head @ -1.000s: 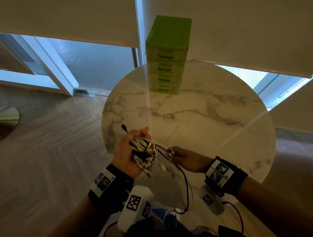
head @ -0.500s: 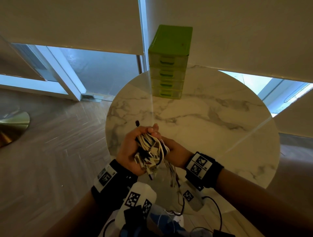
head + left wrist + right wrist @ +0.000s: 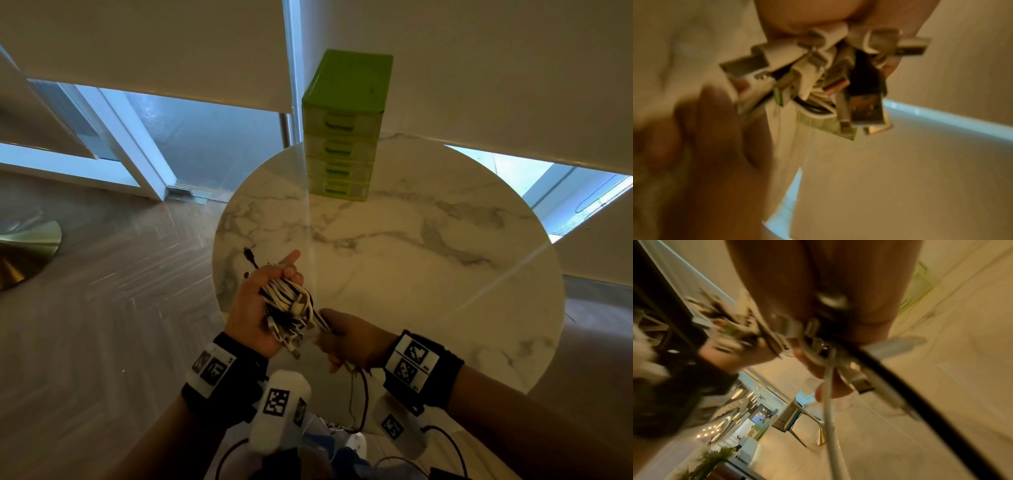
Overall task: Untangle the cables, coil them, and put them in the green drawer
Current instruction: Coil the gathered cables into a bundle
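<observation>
My left hand point(image 3: 263, 305) grips a thick tangled bundle of white and black cables point(image 3: 289, 305) above the near left edge of the round marble table point(image 3: 428, 246). Several plug ends point(image 3: 818, 78) stick out under the palm in the left wrist view. Just to its right, my right hand point(image 3: 346, 339) pinches a few strands leading out of the bundle, and a black cable point(image 3: 363, 397) and a white cable point(image 3: 830, 410) hang down from it. The green drawer unit point(image 3: 346, 126) stands at the far edge of the table with all its drawers closed.
Wooden herringbone floor point(image 3: 102, 308) lies left of the table, with a brass lamp base point(image 3: 24, 246) at the far left. Roller blinds and glass doors stand behind the table. Wrist camera gear and its wires point(image 3: 277, 411) hang below my hands.
The right hand drew close against the bundle, then moved down and right with a few strands pinched. The left hand kept its grip and its forefinger now points out.
</observation>
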The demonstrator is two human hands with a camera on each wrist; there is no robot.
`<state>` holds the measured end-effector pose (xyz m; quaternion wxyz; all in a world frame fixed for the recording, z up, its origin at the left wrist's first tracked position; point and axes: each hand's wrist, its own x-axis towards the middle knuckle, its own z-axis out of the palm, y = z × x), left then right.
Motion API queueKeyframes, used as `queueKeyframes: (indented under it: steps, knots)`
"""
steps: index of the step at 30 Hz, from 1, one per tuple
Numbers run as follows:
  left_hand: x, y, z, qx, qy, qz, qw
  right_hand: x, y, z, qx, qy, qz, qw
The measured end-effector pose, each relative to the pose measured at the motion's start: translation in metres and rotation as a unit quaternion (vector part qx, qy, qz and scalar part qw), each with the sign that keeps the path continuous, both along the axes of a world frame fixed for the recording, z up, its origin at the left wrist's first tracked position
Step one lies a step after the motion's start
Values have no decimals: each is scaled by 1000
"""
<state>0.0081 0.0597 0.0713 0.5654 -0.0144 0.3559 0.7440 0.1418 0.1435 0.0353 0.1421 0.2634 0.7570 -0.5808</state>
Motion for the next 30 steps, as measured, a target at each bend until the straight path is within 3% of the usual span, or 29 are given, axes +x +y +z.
queueKeyframes:
  steps: [3, 6, 7, 9, 11, 13, 15, 17, 20, 22, 25, 26, 27, 29, 30]
  knots:
    - [7, 0, -15, -66, 157, -23, 985, -2, -9, 6, -11, -26, 6, 1000]
    - [11, 0, -23, -123, 365, -63, 921, -3, -10, 11, -36, -38, 8, 999]
    - [15, 0, -23, -125, 434, -93, 887, -3, -9, 12, -63, -35, -2, 997]
    - [18, -2, -22, -144, 569, -181, 789, -4, -5, 15, -107, -33, -24, 993]
    - [20, -3, -21, -215, 639, -221, 705, -4, -4, 14, -140, -48, -37, 988]
    - [16, -4, -28, -175, 683, -276, 653, -2, -6, 8, -192, -76, -37, 978]
    - [5, -4, -36, -93, 682, -360, 630, 1, -8, 3, -224, -105, -38, 968]
    - [0, -4, -43, -76, 683, -447, 573, 1, -6, 6, -224, -124, -41, 966]
    - [2, 3, -51, -77, 776, -452, 433, -2, 3, 16, -120, -147, -22, 982]
    - [8, 13, -47, -70, 826, -393, 397, -3, 10, 21, -32, -146, -7, 989]
    - [18, 28, -38, -93, 858, -347, 366, 0, 20, 25, -8, -126, 6, 992]
    - [17, 29, -36, -117, 842, -358, 387, 2, 25, 26, 35, -111, 1, 993]
    - [14, 29, -36, -138, 797, -379, 449, 4, 28, 26, 84, -87, -13, 993]
    - [11, 26, -40, -153, 647, -429, 611, 11, 30, 25, 153, -39, -20, 987]
    - [11, 25, -40, -146, 586, -442, 663, 13, 29, 24, 186, -20, 1, 982]
